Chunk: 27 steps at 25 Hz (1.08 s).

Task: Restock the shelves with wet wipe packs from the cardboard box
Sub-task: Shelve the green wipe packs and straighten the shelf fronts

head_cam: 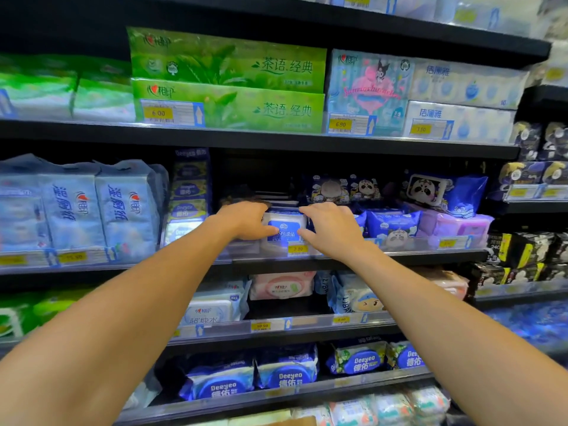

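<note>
- Pale blue packs [72, 210] stand upright at the far left of the middle shelf [430, 257].
- Just beside them is a stack of dark blue Deeyeo packs [189, 192].
- The left hand [246, 221] grips the left end of a white wet wipe pack [285, 224], fingers curled over its top and thumb on its front.
- This pack has a blue label and sits at the front of the middle shelf, just above a yellow price tag [297, 249].
- The right hand [333, 229] holds the pack's right end in the same way.
- Blue cartoon packs [393, 227] lie just right of that hand.
- Purple packs [461, 226] come next, with a panda pack [425, 189] above them.
</note>
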{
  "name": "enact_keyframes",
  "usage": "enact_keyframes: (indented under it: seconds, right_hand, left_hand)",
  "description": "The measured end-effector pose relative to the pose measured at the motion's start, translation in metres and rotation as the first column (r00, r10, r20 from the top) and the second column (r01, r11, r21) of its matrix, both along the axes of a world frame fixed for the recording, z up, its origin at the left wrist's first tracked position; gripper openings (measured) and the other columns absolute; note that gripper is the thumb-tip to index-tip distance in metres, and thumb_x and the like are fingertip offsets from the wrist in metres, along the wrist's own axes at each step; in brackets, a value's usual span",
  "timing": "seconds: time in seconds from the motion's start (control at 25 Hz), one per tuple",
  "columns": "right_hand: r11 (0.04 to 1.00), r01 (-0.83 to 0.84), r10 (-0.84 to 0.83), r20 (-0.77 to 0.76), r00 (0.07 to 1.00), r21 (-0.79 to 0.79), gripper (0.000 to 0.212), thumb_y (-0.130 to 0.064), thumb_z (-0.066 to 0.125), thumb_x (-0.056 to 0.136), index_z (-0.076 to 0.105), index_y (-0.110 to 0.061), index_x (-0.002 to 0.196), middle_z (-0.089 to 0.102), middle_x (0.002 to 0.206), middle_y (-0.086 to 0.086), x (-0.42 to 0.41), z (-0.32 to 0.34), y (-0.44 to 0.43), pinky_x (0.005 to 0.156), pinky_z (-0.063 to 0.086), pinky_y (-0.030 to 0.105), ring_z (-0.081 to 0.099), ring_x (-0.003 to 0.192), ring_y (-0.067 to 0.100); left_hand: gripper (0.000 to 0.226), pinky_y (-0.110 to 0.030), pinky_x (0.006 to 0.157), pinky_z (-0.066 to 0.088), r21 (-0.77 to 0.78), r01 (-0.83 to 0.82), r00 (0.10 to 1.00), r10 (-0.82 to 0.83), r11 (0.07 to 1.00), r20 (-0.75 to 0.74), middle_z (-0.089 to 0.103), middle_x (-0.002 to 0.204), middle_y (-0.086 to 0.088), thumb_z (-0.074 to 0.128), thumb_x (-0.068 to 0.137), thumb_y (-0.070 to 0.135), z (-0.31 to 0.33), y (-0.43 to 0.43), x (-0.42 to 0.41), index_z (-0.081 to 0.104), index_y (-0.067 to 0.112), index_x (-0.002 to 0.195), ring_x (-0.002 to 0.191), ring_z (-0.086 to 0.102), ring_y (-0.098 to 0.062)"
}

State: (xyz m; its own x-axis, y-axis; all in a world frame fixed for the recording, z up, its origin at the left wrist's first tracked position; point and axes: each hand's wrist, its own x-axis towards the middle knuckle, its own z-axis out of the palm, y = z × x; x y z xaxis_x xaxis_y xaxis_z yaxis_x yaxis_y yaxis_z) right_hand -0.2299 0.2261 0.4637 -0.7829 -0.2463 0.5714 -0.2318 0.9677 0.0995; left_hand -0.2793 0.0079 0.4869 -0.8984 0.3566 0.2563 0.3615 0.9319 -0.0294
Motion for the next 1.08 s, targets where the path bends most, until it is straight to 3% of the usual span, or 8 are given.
enact_keyframes:
  seconds: [0.28, 0.4, 0.56, 0.84, 1.08]
  right_hand:
    - [1.0, 0.017, -0.017, 0.032, 0.999, -0.023, 0.054, -0.045, 0.066, 0.093, 0.053, -0.03, 0.143, 0.063, 0.137, -0.004, -0.009, 0.003, -0.003, 0.107, 0.033, 0.046, 0.052, 0.128, 0.023]
    - [1.0, 0.0, 0.001, 0.039, 0.999, -0.028, 0.052, -0.042, 0.066, 0.093, 0.052, -0.029, 0.142, 0.062, 0.138, -0.005, -0.008, 0.003, -0.004, 0.107, 0.034, 0.046, 0.054, 0.127, 0.022]
    - [0.998, -0.02, 0.023, 0.054, 0.998, -0.056, 0.058, -0.048, 0.069, 0.089, 0.053, -0.03, 0.142, 0.062, 0.137, -0.009, -0.003, 0.004, -0.003, 0.107, 0.034, 0.046, 0.057, 0.125, 0.018]
    - [0.997, 0.072, -0.073, 0.049, 0.996, 0.011, 0.06, -0.048, 0.076, 0.084, 0.055, -0.032, 0.137, 0.066, 0.125, -0.003, -0.016, 0.011, -0.014, 0.096, 0.038, 0.044, 0.06, 0.117, 0.024]
    - [0.997, 0.083, -0.083, 0.043, 0.996, -0.001, 0.062, -0.048, 0.077, 0.084, 0.053, -0.032, 0.139, 0.065, 0.129, 0.0, -0.024, 0.007, -0.014, 0.099, 0.04, 0.047, 0.056, 0.122, 0.027]
  left_hand:
    - [0.073, -0.039, 0.093, 0.047, 0.023, 0.037, 0.986, -0.033, 0.999, -0.164, 0.062, 0.136, 0.0, 0.061, 0.089, 0.069, -0.001, -0.001, 0.012, 0.051, 0.024, 0.146, 0.119, 0.059, -0.02]
    - [0.076, -0.049, 0.106, 0.045, 0.016, 0.014, 0.988, -0.011, 1.0, -0.153, 0.059, 0.138, -0.001, 0.068, 0.085, 0.066, -0.005, 0.0, 0.016, 0.048, 0.026, 0.147, 0.124, 0.056, -0.023]
    - [0.078, -0.054, 0.109, 0.042, 0.061, -0.007, 0.991, 0.015, 0.998, -0.135, 0.057, 0.141, -0.002, 0.073, 0.083, 0.062, -0.009, -0.001, 0.017, 0.047, 0.027, 0.148, 0.128, 0.053, -0.025]
    - [0.079, -0.053, 0.105, 0.045, 0.097, -0.034, 0.99, 0.047, 0.995, -0.136, 0.059, 0.14, -0.001, 0.074, 0.081, 0.063, -0.012, 0.001, 0.003, 0.048, 0.028, 0.147, 0.127, 0.054, -0.026]
    - [0.077, -0.047, 0.096, 0.047, 0.117, -0.036, 0.987, 0.053, 0.993, -0.154, 0.062, 0.134, 0.0, 0.075, 0.081, 0.063, -0.014, 0.003, -0.004, 0.051, 0.027, 0.145, 0.121, 0.056, -0.024]
